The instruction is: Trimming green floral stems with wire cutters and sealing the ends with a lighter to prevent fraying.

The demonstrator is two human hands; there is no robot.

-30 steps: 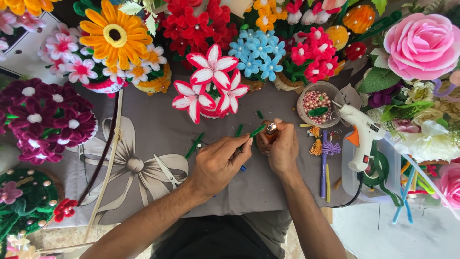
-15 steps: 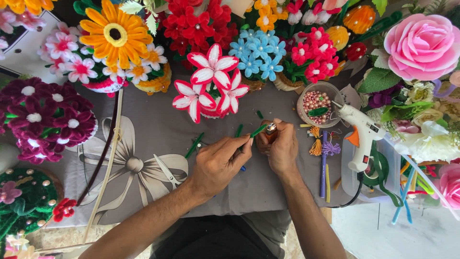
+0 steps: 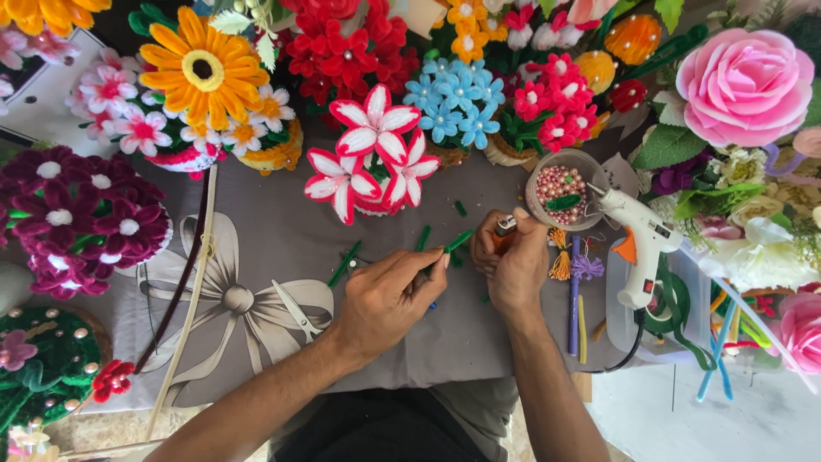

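My left hand pinches a short green fuzzy stem between thumb and fingers, its tip pointing up and right toward my other hand. My right hand is closed around a small orange lighter with a metal top, held upright just right of the stem's tip. Both hands hover over a grey cloth with a white bow print. More short green stem pieces lie on the cloth to the left of my hands.
Small scissors lie on the cloth at left. A bowl of pink beads and a white glue gun on a tray sit to the right. Red-and-white flowers and many other handmade bouquets ring the work area.
The lighter and the stem tip were together before. Now my right hand has drawn slightly right, leaving a small gap between them. My left hand has barely moved.
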